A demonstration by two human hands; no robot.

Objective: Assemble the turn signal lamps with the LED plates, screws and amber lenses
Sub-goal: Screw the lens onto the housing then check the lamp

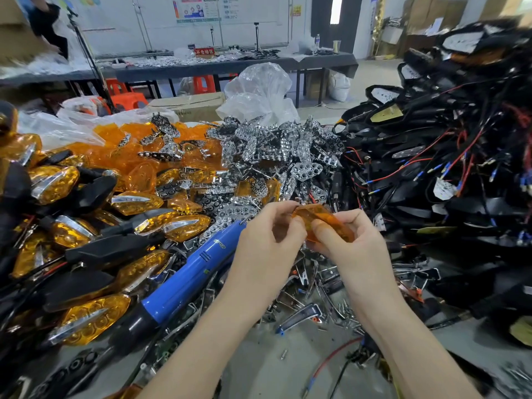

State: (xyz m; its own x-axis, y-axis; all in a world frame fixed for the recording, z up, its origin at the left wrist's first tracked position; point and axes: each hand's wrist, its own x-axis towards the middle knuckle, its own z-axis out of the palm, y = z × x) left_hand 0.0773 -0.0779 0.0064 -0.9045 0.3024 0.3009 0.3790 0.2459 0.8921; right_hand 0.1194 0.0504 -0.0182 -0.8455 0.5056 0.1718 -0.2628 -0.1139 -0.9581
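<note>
An amber lens (319, 218) is held above the table's middle between both hands. My left hand (267, 237) pinches its left end with curled fingers. My right hand (348, 240) grips its right side, thumb pressed on the top face. Whether a lamp body sits under the lens is hidden by my fingers. Finished lamps with amber lenses (121, 226) are heaped at the left. Chrome LED reflector plates (276, 151) pile up behind my hands, and loose amber lenses (121, 145) lie further left. Black housings with red and blue wires (449, 156) stack high on the right.
A blue electric screwdriver (187, 280) lies diagonally just left of my left forearm. Loose screws and chrome trim pieces (313, 298) litter the table under my hands. Clear plastic bags (259, 93) and a cardboard box (190, 106) stand behind the piles. A person (46, 27) stands at the far left.
</note>
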